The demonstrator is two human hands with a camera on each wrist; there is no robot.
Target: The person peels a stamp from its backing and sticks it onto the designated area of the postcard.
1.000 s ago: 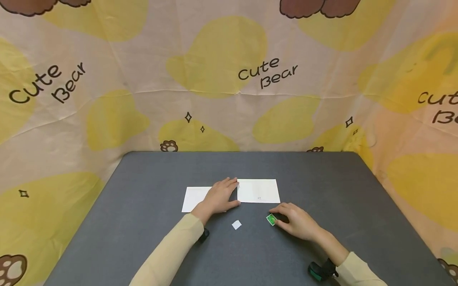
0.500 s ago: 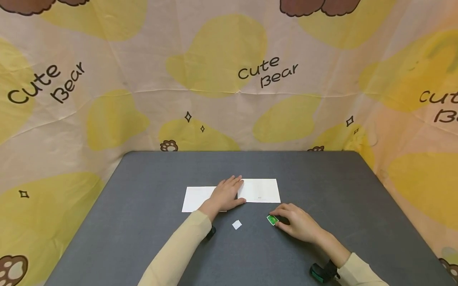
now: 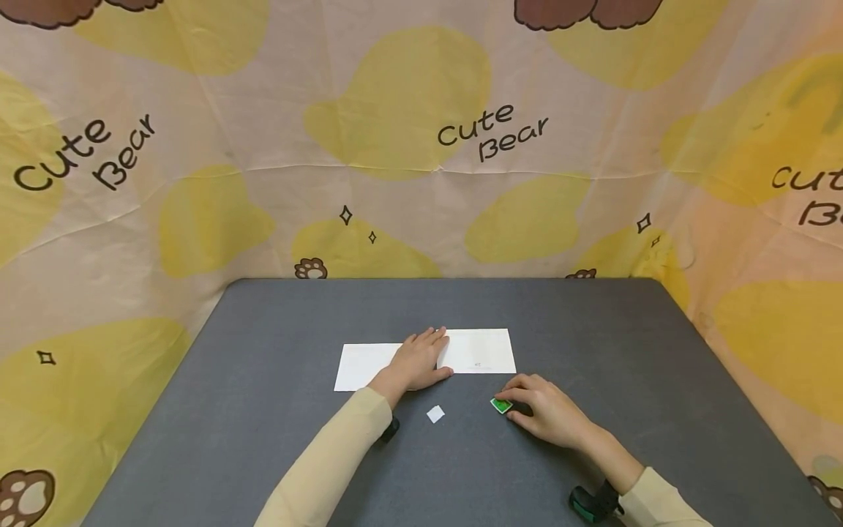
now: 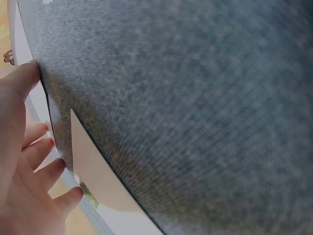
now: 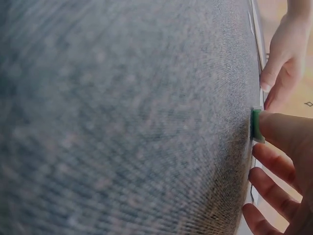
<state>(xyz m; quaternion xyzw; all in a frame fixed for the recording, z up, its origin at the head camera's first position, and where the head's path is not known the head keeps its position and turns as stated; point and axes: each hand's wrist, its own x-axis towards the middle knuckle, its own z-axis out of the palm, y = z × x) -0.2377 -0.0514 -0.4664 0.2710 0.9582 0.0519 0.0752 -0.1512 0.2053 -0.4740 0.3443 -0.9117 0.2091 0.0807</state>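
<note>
My left hand [image 3: 418, 364] lies with fingers fairly straight over the gap between two white paper rectangles that look like envelopes. Its fingertips and thumb touch the left edge of the right envelope [image 3: 479, 351], which has a tiny mark near its lower edge. The left envelope [image 3: 366, 366] is partly under the hand and wrist; a green patch [image 4: 89, 195] shows by the little finger in the left wrist view. With thumb and index finger, my right hand [image 3: 549, 410] pinches a small green stamp [image 3: 501, 405] with a white border, at table level.
A small white paper square [image 3: 436, 414] lies on the grey table [image 3: 316, 315] between the hands. Behind the table's far edge hangs a yellow-patched cloth [image 3: 395, 102] with bear lettering. Dark straps are on both wrists.
My left hand has slid slightly right, farther onto the right envelope's edge, then nearly stopped. The right index finger now covers more of the green stamp, which stays about in place.
</note>
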